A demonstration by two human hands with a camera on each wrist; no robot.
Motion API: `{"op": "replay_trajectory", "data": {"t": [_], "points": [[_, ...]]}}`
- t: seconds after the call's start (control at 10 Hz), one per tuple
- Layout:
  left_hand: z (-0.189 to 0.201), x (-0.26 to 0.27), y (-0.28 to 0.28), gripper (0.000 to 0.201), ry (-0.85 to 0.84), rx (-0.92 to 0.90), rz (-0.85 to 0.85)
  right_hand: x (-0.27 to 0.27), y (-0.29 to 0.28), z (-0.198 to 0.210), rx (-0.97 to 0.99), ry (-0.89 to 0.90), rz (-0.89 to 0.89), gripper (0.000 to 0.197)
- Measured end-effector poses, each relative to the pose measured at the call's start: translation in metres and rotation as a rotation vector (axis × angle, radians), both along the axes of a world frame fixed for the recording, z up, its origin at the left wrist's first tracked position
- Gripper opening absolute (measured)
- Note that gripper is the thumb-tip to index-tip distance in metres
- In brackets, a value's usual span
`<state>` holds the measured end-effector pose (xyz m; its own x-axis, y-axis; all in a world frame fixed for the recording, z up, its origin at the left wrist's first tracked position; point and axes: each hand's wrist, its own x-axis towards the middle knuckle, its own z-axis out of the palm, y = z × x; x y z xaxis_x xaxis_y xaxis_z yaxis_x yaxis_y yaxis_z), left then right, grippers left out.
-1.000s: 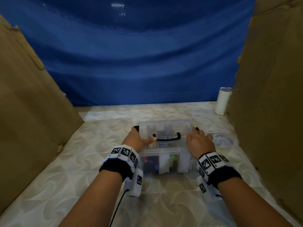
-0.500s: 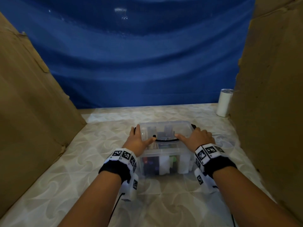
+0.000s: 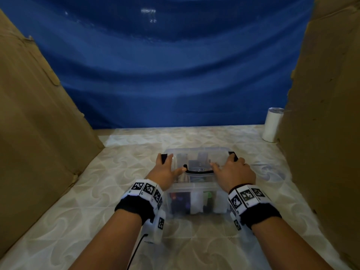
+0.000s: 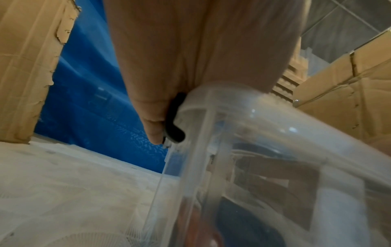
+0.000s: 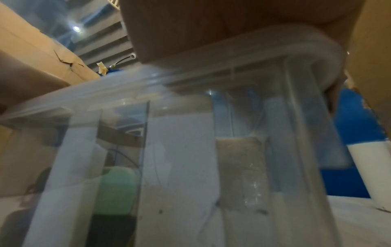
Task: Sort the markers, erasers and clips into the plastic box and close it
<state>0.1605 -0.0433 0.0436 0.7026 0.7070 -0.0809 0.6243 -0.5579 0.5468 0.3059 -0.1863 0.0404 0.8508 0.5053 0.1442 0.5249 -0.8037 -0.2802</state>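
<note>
The clear plastic box (image 3: 194,187) stands on the table with its lid on and a black handle (image 3: 198,173) lying flat on top. Through its front wall show dark items (image 3: 180,203), white blocks (image 3: 196,201) and a green eraser (image 3: 208,195) (image 5: 115,188). My left hand (image 3: 165,170) lies over the lid's left edge, thumb on the lid. Its fingers (image 4: 152,120) press the black left latch (image 4: 174,127) against the box wall (image 4: 264,133). My right hand (image 3: 233,170) lies on the lid's right side, fingers reaching the right latch (image 3: 233,155). Its palm (image 5: 211,25) covers the rim.
Tall cardboard walls stand on the left (image 3: 39,133) and right (image 3: 327,114), with a blue sheet (image 3: 175,75) behind. A white cup (image 3: 271,124) (image 5: 370,175) stands at the back right by the cardboard. The patterned tabletop (image 3: 68,221) surrounds the box.
My right hand shifted inward, its thumb now on the lid beside the handle. My left hand stayed on the left edge over the latch. The box has not moved.
</note>
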Motion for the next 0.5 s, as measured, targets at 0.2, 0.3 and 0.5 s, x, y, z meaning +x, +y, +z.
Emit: {"op": "replay_trajectory", "data": {"t": [0.2,0.3,0.5], "points": [[0.001,-0.001,-0.005,0.063,0.076,0.090,0.010,0.001,0.001,-0.004,0.029,0.043,-0.010,0.072],[-0.003,-0.006,-0.005,0.052,-0.019,0.076,0.020,-0.002,-0.002,-0.002,0.067,0.059,-0.011,0.068],[0.000,-0.017,-0.026,0.038,-0.186,0.407,0.222,-0.006,-0.003,0.004,0.088,0.105,-0.008,0.066]]}}
